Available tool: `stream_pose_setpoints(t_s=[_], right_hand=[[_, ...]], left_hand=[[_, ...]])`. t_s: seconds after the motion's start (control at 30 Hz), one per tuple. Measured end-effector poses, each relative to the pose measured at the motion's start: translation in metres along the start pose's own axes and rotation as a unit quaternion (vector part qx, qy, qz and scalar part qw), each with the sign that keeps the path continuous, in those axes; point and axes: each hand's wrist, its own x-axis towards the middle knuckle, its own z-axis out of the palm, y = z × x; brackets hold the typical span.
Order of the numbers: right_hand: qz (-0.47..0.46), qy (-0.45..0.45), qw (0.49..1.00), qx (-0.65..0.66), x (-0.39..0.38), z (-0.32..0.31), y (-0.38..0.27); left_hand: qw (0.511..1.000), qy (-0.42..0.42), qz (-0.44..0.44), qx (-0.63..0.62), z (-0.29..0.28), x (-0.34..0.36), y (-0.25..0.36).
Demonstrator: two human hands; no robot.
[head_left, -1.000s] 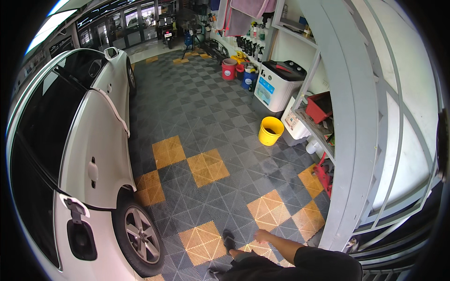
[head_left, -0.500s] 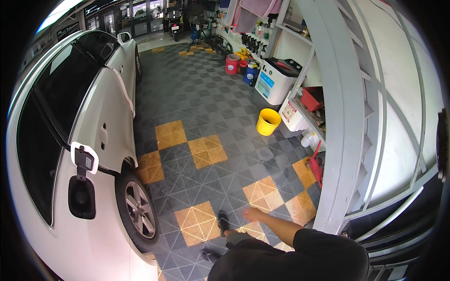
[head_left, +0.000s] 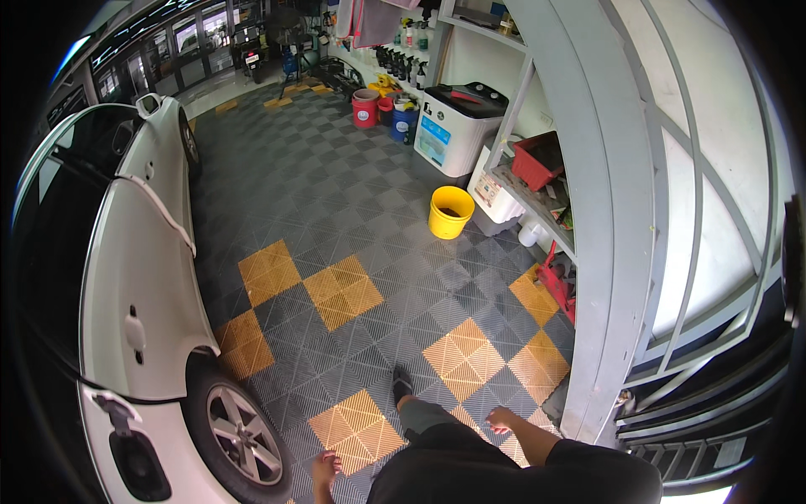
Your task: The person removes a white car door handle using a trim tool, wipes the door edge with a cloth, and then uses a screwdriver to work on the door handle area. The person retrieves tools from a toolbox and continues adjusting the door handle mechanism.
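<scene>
My left hand (head_left: 327, 466) hangs low beside the rear wheel (head_left: 240, 435) of a white car (head_left: 126, 311), loosely curved and holding nothing. My right hand (head_left: 502, 420) hangs over the tiled floor at lower right, empty, its fingers slightly bent. The car's fuel flap (head_left: 113, 406) stands open above the dark filler recess. My foot (head_left: 401, 386) in a dark shoe is on the floor between grey and orange tiles.
A yellow bucket (head_left: 451, 220), white appliance (head_left: 449, 134), red and blue buckets (head_left: 365, 107) and shelves of spray bottles (head_left: 407, 59) line the right. A grey steel column (head_left: 604, 277) and railing (head_left: 697, 210) stand close right; a motorbike (head_left: 250, 59) is farther back.
My left hand has come into view beside the rear wheel. My right hand has shifted right, and my forward foot has moved. The view has turned slightly.
</scene>
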Motion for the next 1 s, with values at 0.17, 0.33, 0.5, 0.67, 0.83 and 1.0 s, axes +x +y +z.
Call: stream_pose_setpoints(t_s=[0.17,0.33,0.5,0.67,0.83,1.0], right_hand=[[-0.107,0.008,0.994,0.038,0.057,-0.068,-0.056],[-0.257,0.154,0.937,-0.182,0.084,-0.153,-0.175],[-0.232,0.125,0.963,-0.065,0.063,-0.244,-0.361],[-0.292,0.157,0.942,-0.061,0.142,-0.299,-0.463],[-0.221,0.114,0.945,-0.212,0.199,-0.358,-0.512],[-0.189,0.127,0.963,-0.143,0.206,-0.444,-0.586]], left_hand=[[0.997,-0.053,-0.057,-0.01,0.008,0.097,0.063],[0.989,-0.015,-0.13,0.068,0.035,0.139,0.147],[0.989,-0.001,-0.145,0.012,0.07,0.208,0.211],[0.978,-0.026,-0.198,0.051,0.122,0.298,0.291],[0.976,-0.053,-0.209,0.045,0.126,0.418,0.403],[0.998,0.037,0.036,-0.021,0.119,0.522,0.567]])
